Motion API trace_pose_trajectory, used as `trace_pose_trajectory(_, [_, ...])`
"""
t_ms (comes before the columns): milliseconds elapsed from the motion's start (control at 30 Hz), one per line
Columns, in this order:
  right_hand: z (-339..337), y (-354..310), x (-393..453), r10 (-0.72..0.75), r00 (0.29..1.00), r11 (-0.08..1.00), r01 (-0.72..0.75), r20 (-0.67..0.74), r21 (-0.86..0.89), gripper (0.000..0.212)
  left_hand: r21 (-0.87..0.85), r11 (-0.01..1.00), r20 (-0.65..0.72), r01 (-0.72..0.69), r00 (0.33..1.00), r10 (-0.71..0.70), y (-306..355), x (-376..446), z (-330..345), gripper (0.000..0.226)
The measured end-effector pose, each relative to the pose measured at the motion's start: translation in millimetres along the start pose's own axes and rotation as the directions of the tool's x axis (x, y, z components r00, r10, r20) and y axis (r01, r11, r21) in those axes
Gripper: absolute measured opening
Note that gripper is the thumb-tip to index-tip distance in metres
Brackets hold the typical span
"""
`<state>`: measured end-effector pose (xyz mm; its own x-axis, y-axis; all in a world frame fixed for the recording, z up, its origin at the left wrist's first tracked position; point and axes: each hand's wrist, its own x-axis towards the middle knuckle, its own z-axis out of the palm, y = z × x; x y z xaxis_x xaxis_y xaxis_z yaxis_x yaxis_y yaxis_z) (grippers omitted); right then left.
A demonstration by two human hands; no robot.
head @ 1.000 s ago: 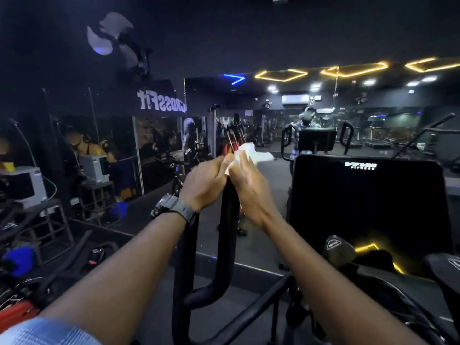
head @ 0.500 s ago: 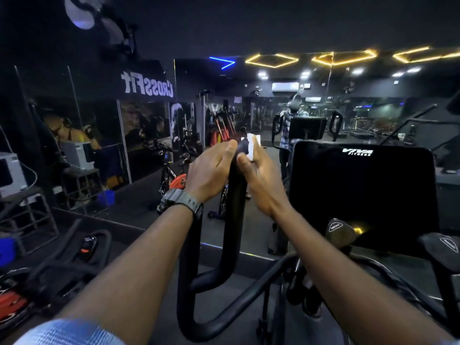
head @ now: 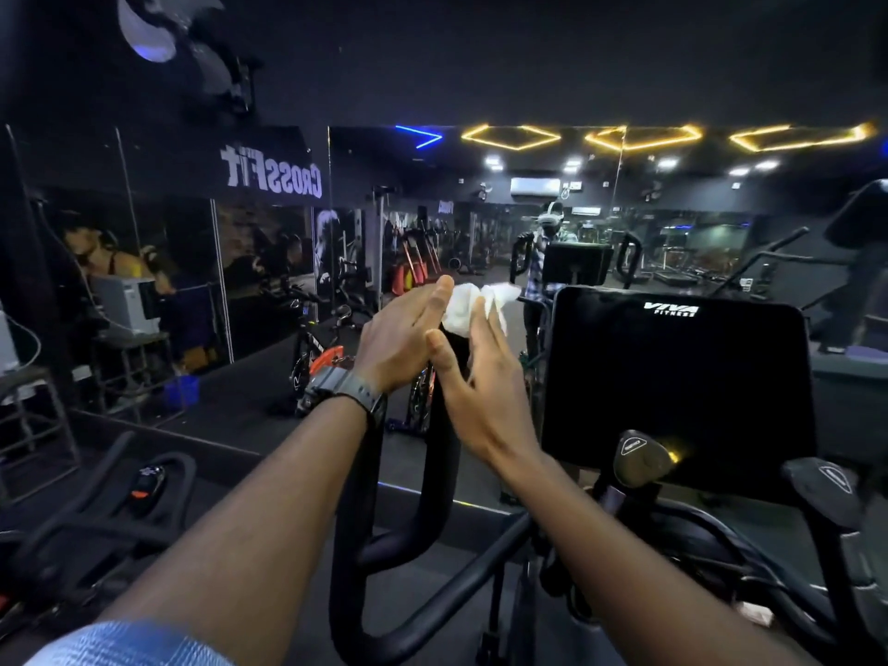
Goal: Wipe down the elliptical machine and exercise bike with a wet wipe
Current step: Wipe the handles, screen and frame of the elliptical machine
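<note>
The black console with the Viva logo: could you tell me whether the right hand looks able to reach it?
Probably yes: the right hand with the wipe is just left of the console, nothing between.
</note>
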<state>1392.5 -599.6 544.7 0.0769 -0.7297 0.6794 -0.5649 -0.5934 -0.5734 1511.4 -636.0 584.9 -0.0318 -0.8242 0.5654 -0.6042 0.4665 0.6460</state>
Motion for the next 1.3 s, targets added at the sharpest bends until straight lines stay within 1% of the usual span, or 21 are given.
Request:
trace_pose_trajectory(100, [-12, -3, 27, -0.043, 0.998, 0.996, 0.046, 0.044, -0.078, 0.087, -0.07, 0.997, 0.021, 0.025, 0.999, -0.024, -1, 0, 0, 0.054])
trace_pose_trajectory(200, [-12, 8, 28, -0.056, 0.997, 0.988, 0.063, 0.05, -0.141, 0.086, -0.031, 0.999, 0.019, 0.013, 1.0, -0.013, -2, 2, 0, 0.06])
trace_pose_trajectory(267, [-1, 15, 9, -0.12, 0.992, 0.966, 0.125, 0.039, -0.225, 0.086, -0.025, 1.0, 0.015, -0.005, 1.0, 0.006, 0, 2, 0, 0.063])
trace_pose_trajectory(333, [9, 21, 0, -0.235, 0.97, 0.888, 0.242, 0.066, -0.391, 0.084, -0.034, 0.999, 0.015, 0.012, 1.0, -0.011, -2, 5, 1, 0.064])
trace_pose_trajectory(367, [11, 22, 4, -0.293, 0.952, 0.819, 0.295, 0.084, -0.492, 0.083, -0.057, 0.998, 0.026, 0.025, 0.999, -0.024, -4, 8, 0, 0.071])
trace_pose_trajectory(400, [10, 19, 12, -0.338, 0.935, 0.745, 0.338, 0.111, -0.575, 0.084, -0.107, 0.994, 0.057, 0.024, 0.998, -0.018, -5, 10, -2, 0.085])
trace_pose_trajectory(433, [8, 16, 22, -0.359, 0.921, 0.684, 0.369, 0.151, -0.629, 0.086, -0.216, 0.976, 0.093, 0.036, 0.996, -0.016, -7, 11, -4, 0.099])
trace_pose_trajectory(467, [5, 11, 32, -0.361, 0.911, 0.64, 0.397, 0.198, -0.658, 0.09, -0.378, 0.923, 0.156, 0.079, 0.988, -0.021, -12, 13, -6, 0.102])
trace_pose_trajectory(500, [4, 9, 40, -0.358, 0.9, 0.606, 0.428, 0.25, -0.671, 0.094, -0.506, 0.852, 0.197, 0.132, 0.98, -0.035, -15, 16, -8, 0.096])
trace_pose_trajectory(533, [4, 7, 44, -0.36, 0.88, 0.569, 0.469, 0.309, -0.675, 0.097, -0.581, 0.799, 0.215, 0.154, 0.976, -0.032, -18, 19, -10, 0.085])
trace_pose_trajectory(600, [3, 11, 42, -0.406, 0.813, 0.476, 0.578, 0.417, -0.663, 0.1, -0.646, 0.745, 0.185, 0.167, 0.981, -0.059, -16, 23, -12, 0.074])
trace_pose_trajectory(667, [-3, 21, 33, -0.47, 0.733, 0.407, 0.675, 0.493, -0.616, 0.098, -0.587, 0.8, 0.09, 0.121, 0.992, -0.084, -19, 28, -9, 0.059])
trace_pose_trajectory(733, [-15, 32, 29, -0.495, 0.699, 0.372, 0.707, 0.516, -0.601, 0.095, -0.53, 0.845, 0.075, 0.072, 0.996, -0.038, -23, 28, -5, 0.04])
trace_pose_trajectory(767, [-22, 36, 30, -0.494, 0.709, 0.37, 0.695, 0.503, -0.617, 0.094, -0.538, 0.84, 0.101, 0.068, 0.995, -0.016, -23, 28, -5, 0.038])
trace_pose_trajectory(867, [-22, 30, 39, -0.48, 0.765, 0.374, 0.621, 0.43, -0.689, 0.092, -0.64, 0.757, 0.188, 0.13, 0.982, -0.01, -19, 25, -12, 0.056])
trace_pose_trajectory(933, [-1, 20, 44, -0.478, 0.777, 0.382, 0.604, 0.41, -0.699, 0.09, -0.666, 0.73, 0.174, 0.153, 0.984, -0.047, -16, 25, -15, 0.053])
trace_pose_trajectory(1033, [20, 18, 41, -0.506, 0.726, 0.395, 0.675, 0.465, -0.623, 0.086, -0.615, 0.777, 0.068, 0.136, 0.99, -0.12, -23, 28, -15, 0.035])
trace_pose_trajectory(1133, [-2, 31, 34, -0.492, 0.653, 0.295, 0.747, 0.576, -0.595, 0.087, -0.571, 0.807, 0.054, 0.15, 0.988, -0.145, -36, 21, -22, 0.034])
trace_pose_trajectory(1167, [-11, 33, 36, -0.485, 0.661, 0.267, 0.735, 0.573, -0.623, 0.086, -0.554, 0.818, 0.065, 0.158, 0.987, -0.147, -40, 18, -24, 0.039])
trace_pose_trajectory(1200, [-18, 32, 42, -0.482, 0.69, 0.252, 0.699, 0.54, -0.669, 0.085, -0.551, 0.819, 0.065, 0.157, 0.987, -0.146, -44, 14, -26, 0.046])
trace_pose_trajectory(1300, [-15, 12, 67, -0.389, 0.83, 0.282, 0.521, 0.401, -0.806, 0.089, -0.567, 0.801, 0.074, 0.192, 0.98, -0.183, -46, 4, -28, 0.065])
